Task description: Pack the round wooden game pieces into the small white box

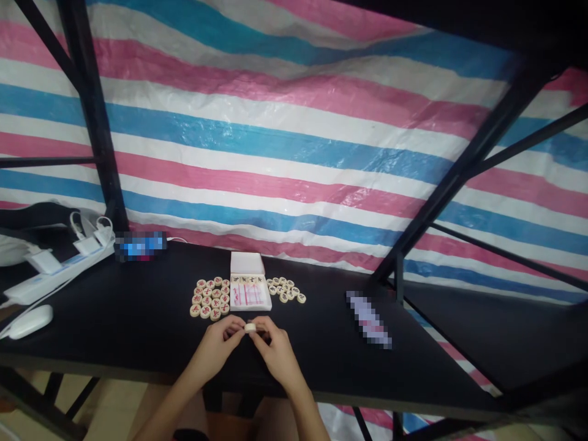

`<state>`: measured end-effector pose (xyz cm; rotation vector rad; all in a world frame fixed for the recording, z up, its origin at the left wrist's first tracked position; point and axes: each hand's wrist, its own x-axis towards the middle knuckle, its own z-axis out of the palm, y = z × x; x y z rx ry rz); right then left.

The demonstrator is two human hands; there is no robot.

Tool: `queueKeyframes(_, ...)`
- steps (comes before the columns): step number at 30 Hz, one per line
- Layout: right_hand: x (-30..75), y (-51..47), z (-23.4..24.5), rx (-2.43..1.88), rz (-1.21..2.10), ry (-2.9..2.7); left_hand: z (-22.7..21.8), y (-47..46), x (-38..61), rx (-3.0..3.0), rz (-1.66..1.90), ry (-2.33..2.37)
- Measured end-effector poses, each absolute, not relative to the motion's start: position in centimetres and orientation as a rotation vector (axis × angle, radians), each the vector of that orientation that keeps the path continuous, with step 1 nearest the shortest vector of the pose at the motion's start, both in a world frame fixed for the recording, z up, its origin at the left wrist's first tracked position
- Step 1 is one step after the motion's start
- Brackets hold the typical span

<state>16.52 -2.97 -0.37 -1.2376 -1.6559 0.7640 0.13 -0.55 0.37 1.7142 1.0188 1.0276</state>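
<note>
My left hand (215,348) and my right hand (275,352) meet near the front of the black table (138,324), fingers pinched together on one round pale chess piece (250,327). Just beyond them lies an open white box (248,282) with a few pieces along its far edge and a red-lined sheet inside. Left of the box sits a cluster of several red-marked round pieces (210,298). Right of it sits a smaller cluster of dark-marked pieces (285,290).
A white power strip with plugged-in chargers (55,269) and a white mouse (30,321) lie at the left end. Two blurred objects (140,245) (369,318) rest on the table. Black frame posts (98,141) (454,177) rise on both sides before a striped tarp.
</note>
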Motion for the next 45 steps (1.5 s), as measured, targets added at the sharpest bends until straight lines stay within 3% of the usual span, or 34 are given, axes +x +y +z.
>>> queueKeyframes(5,16.5,-2.9,-0.3,-1.228,0.588,-1.674,0.5,-0.8,0.3,1.754,0.984,1.033)
queueKeyframes(23,15.9,-3.5,-0.4,-1.245,0.489,-1.913,0.5,-0.8,0.4,1.663,1.002,1.016)
queueKeyframes(45,16.3,-3.2,-0.2,-1.143,0.753,-1.623,1.2,-0.9,0.1,1.617,0.960,0.958)
